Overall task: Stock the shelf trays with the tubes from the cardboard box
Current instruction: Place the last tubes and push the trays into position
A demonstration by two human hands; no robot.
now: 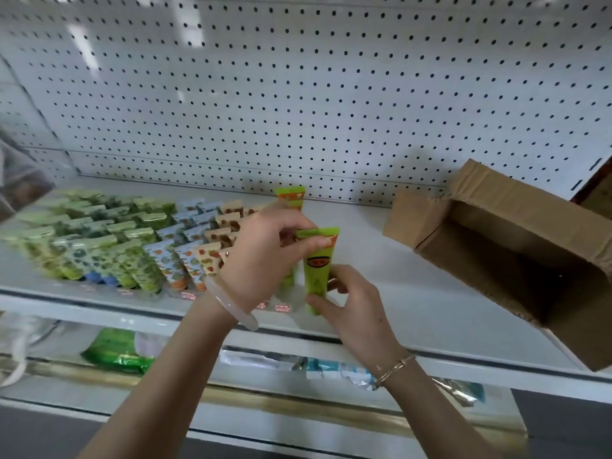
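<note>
Two hands hold one green tube [316, 273] upright over a white shelf [381, 253]: the left hand [265, 253] pinches its flat top end, and the right hand [354, 309] grips its lower end. To the left stand perhaps eight rows of tubes [132, 240] in green, blue and cream, too blurred to count singly, with a second green tube [290, 196] upright behind the left hand. One open cardboard box [496, 226] lies on its side on the shelf to the right, apart from both hands.

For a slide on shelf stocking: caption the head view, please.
Left hand and right hand hold a green tube upright beside stocked tubes; the cardboard box lies open nearby.
</note>
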